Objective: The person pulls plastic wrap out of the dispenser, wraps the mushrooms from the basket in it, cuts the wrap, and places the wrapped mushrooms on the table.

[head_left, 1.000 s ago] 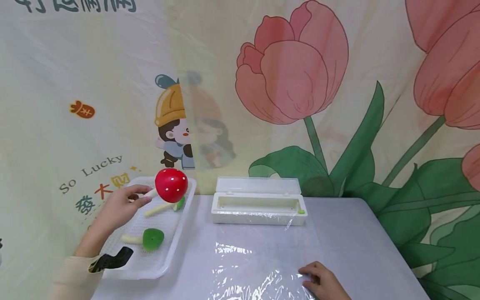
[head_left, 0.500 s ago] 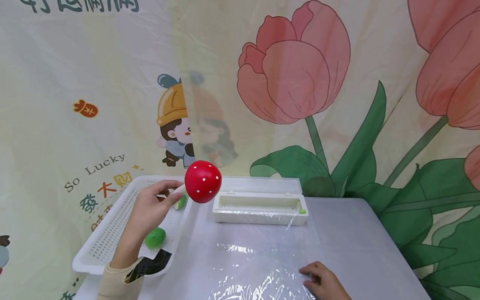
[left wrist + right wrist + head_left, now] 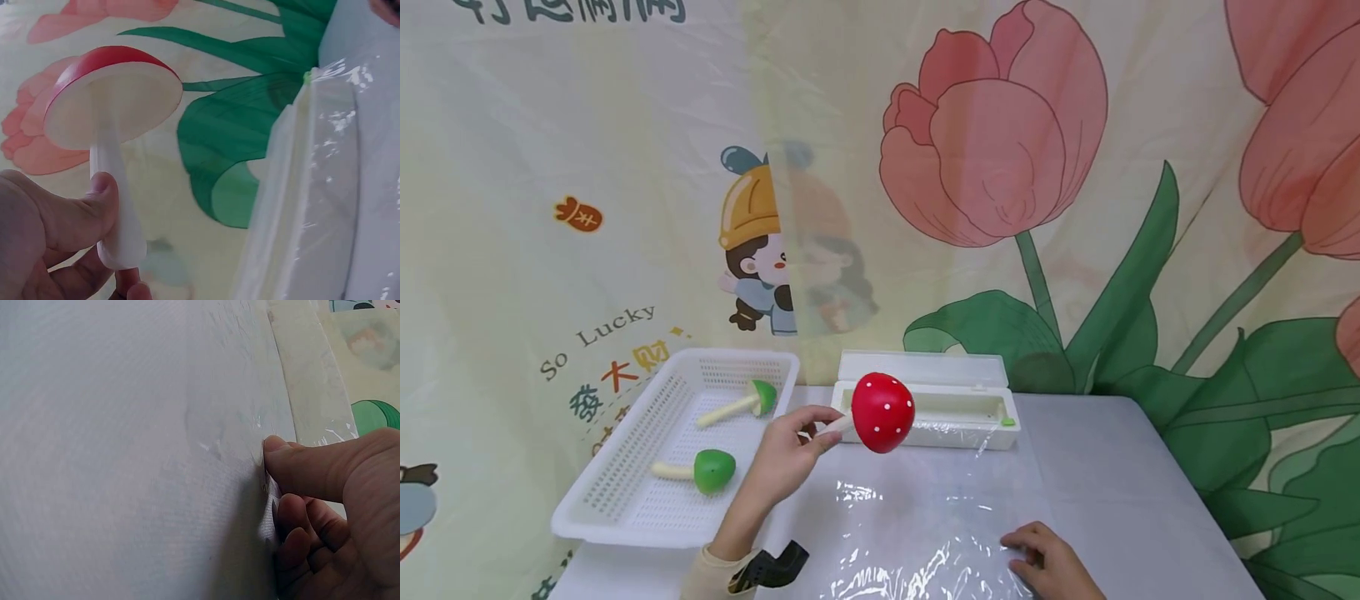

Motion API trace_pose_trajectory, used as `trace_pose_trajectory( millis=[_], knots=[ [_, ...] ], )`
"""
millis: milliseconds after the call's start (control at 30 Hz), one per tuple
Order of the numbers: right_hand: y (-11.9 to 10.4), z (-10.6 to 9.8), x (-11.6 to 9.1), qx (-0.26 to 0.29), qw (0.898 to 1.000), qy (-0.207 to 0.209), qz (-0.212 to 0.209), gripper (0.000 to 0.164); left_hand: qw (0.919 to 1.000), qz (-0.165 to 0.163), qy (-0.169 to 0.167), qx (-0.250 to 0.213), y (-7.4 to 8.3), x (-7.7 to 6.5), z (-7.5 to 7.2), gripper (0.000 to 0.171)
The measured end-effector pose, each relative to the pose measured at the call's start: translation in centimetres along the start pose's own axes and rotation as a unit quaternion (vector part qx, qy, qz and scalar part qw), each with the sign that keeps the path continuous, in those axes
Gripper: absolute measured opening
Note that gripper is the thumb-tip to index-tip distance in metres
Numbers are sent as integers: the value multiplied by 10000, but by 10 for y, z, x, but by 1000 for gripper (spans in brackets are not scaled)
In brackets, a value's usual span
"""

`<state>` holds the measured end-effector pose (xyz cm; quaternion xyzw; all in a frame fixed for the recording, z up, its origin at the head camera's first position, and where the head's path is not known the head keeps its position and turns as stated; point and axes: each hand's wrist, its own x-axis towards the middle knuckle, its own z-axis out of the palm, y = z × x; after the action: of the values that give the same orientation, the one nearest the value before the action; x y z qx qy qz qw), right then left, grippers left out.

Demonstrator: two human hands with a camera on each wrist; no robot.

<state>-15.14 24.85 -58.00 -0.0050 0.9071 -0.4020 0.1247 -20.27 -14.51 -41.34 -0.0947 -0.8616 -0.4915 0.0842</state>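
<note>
Mushroom w/ red, white-dotted cap (image 3: 883, 412) is what's just moved. Approx. 1 s ago we saw it above the white basket (image 3: 640, 537) on the L; now it's farther R, off the counter (image 3: 1105, 475), apparently over the far L part of the clear film (image 3: 925, 533). Its cap hides some of the L end of the long white box (image 3: 962, 435) at the far side, lid (image 3: 936, 368) up at the back.

L hand (image 3: 786, 458) pinches the pale stem btwn thumb & fingers; stem points L, cap R. R hand (image 3: 1047, 560), near R, is about where it was: thumb & curled fingers pinch the film's edge. Can't tell from R-wrist view if any cloth underneath is caught too.

W/ the arm gone from in front, we now get a full view of the basket's contents: 2 green-capped mushrooms, the near one (image 3: 711, 472) and the far one (image 3: 737, 406), lying well apart.

What it means for the work, as we judge it: red one's clear of the basket but not yet set down, & film is spread from box toward the near side, R hand prob. steadying it.
</note>
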Motion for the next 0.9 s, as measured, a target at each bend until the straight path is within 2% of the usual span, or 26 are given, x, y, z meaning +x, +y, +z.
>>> trace_pose_trajectory(
  millis=[133, 333, 433, 667, 900],
  knots=[
    [-1, 1, 1, 53, 9999, 8, 115, 25, 9992, 155, -309, -177, -16, -3, 31, 19],
    [-5, 4, 2, -3, 9987, 123, 499, 25, 9958, 277, -847, -196, -42, -10, 77, 15],
    [-6, 5, 2, 19, 9986, 148, 515, 26, 9944, 304, -982, -224, -54, -16, 96, 15],
    [-6, 6, 1, 3, 9984, 223, 529, 27, 9897, 124, -1408, -236, -72, -32, 130, 13],
    [-3, 3, -2, 46, 9987, 175, 468, 30, 9872, 250, -1566, 142, -80, -43, 150, 13]
  ],
)
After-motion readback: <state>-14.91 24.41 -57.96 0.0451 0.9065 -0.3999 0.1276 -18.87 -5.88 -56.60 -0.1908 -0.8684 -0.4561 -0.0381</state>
